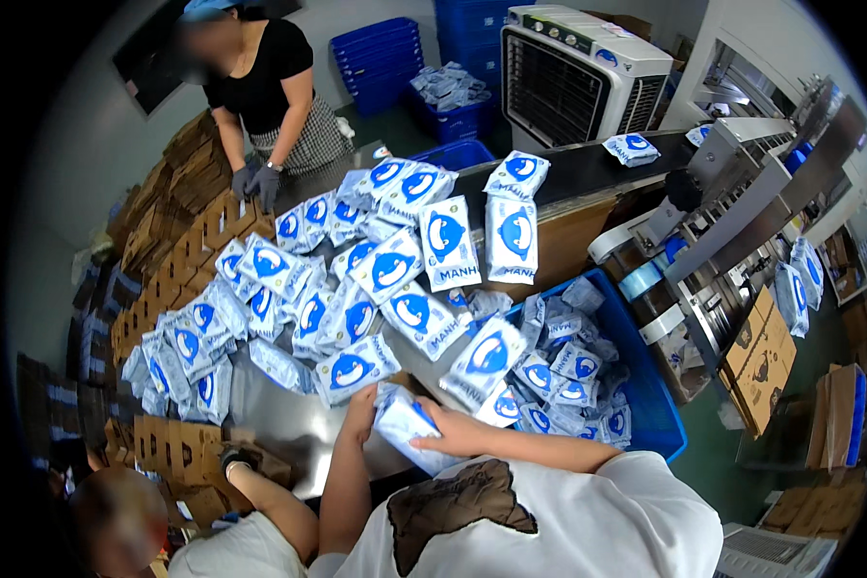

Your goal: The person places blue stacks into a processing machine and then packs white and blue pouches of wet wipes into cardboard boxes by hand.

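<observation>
A white and blue soft packet (402,424) is held in front of my chest, over the near edge of the metal table (294,414). On its left side are the fingers of my left hand (359,414), closed on it. My right hand (453,432) grips the packet from the right, its fingers wrapped over the top face. Just beyond my hands lies a packet with a blue whale print (349,370). Another whale-print packet (487,358) leans to the right, over the rim of a blue crate (667,416) full of similar packets.
Whale-print packets (391,268) are heaped across the table. A dark conveyor belt (588,173) runs from a packing machine (684,250) at right. Across the table, a gloved co-worker (270,96) stands beside cartons (178,260). Another person's arm (275,496) reaches in at lower left.
</observation>
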Available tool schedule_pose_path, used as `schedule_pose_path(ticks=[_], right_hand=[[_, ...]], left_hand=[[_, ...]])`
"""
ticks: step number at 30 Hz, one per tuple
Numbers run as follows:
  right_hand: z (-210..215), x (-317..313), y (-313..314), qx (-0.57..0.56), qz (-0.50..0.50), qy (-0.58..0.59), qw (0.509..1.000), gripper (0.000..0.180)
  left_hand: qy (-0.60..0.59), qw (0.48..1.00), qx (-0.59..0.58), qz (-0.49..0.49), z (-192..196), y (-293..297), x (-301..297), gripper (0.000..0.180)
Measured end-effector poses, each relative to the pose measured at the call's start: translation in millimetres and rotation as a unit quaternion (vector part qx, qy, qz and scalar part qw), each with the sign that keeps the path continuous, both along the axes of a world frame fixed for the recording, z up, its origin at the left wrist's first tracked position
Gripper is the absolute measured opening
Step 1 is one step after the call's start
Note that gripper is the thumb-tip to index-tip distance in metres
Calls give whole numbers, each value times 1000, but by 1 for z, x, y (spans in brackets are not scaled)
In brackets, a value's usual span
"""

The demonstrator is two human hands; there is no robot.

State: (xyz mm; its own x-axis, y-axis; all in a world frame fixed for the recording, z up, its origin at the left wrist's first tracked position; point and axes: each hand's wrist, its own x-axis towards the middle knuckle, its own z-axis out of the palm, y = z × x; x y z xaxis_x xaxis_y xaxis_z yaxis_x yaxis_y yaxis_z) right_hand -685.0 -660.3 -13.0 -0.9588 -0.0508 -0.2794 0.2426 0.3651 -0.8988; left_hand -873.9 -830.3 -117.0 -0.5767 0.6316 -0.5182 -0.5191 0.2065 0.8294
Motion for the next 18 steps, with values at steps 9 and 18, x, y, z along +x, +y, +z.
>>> schedule_pose_path(ticks=[9, 18], right_hand=[[-11, 10, 5, 333, -103, 186, 918, 63], [-69, -5, 11, -20, 55, -99, 993, 98]], left_hand=[[7, 993, -117, 7, 53, 27, 20, 38], [596, 784, -160, 68, 72, 21, 91, 55]])
